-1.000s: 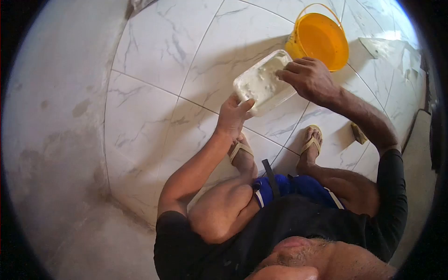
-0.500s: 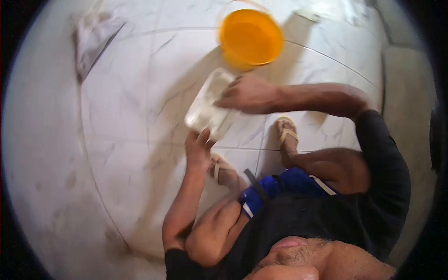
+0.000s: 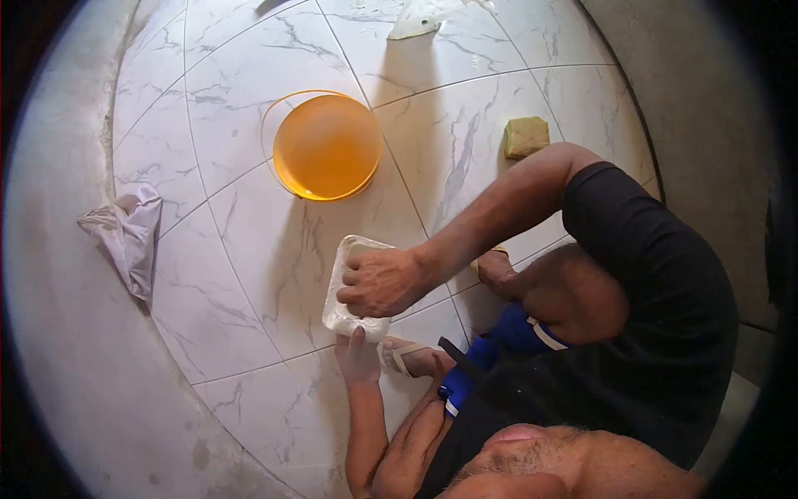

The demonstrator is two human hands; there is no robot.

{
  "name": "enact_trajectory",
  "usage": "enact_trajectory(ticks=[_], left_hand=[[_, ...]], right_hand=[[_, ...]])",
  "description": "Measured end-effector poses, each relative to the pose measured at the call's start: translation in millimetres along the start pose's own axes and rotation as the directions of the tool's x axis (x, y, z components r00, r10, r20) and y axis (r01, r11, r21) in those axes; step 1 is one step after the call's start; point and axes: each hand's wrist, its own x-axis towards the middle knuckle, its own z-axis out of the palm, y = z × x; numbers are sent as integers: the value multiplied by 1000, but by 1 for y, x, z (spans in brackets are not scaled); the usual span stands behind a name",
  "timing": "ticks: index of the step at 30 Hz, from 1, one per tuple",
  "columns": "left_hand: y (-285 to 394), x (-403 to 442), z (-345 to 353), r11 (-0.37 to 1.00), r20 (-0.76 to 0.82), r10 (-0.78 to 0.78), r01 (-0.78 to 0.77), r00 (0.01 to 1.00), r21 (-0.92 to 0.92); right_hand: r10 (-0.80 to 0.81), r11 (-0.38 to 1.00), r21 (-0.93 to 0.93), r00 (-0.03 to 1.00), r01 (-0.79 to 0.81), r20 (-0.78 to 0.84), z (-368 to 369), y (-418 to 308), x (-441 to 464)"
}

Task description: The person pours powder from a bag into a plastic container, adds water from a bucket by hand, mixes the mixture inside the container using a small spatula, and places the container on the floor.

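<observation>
A white rectangular tray (image 3: 334, 303) with a pale paste in it is held just above the tiled floor. My left hand (image 3: 358, 356) grips its near end, thumb on the rim. Over the tray's inside is my right hand (image 3: 381, 283), its fingers curled and closed; whatever they hold is hidden beneath them. A yellow bucket (image 3: 327, 147) with a thin handle stands on the floor beyond the tray, with orange-looking contents or inside.
A yellowish sponge-like block (image 3: 526, 137) lies on the floor at the right. A crumpled whitish cloth (image 3: 133, 237) rests against the left wall. Near the top is a pale, translucent sheet-like piece (image 3: 416, 20). Sandalled feet are below the tray.
The view has swung to the right, bringing the block and the cloth into full sight. My right hand has moved within the tray and now covers more of it; my left hand keeps its grip.
</observation>
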Motion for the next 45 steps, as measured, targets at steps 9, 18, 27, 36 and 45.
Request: enact_trajectory(ticks=[9,18,27,36,45], left_hand=[[6,-3,2,999,-108,-19,16,994,-32],[10,-25,23,943,-260,172,-235,950,-237],[-23,-58,-3,850,-380,279,-411,882,-330],[-8,-58,0,880,-312,289,-380,905,-286],[20,-30,30,921,-276,195,-273,941,-279]], right_hand=[[-33,993,122,967,2,253,3,11,12],[-260,952,218,942,214,214,-23,19,87],[-395,894,286,907,344,146,12,4,99],[41,786,612,995,-87,89,-35,29,97],[462,367,839,862,-401,210,-79,94,63]])
